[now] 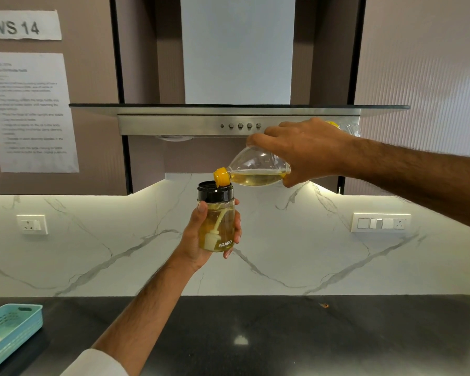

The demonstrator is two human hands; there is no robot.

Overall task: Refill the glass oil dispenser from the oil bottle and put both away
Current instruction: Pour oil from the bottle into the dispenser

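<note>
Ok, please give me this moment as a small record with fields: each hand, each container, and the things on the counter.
left hand: left hand grips the glass oil dispenser, upright, held in the air above the counter
right hand: right hand grips the oil bottle, tilted, neck pointing down-left
bottle mouth: yellow cap at the dispenser's black collar
oil stream: cannot tell
dispenser content: yellow oil, a white tube inside
counter: dark counter; teal basket at its left edge
</note>
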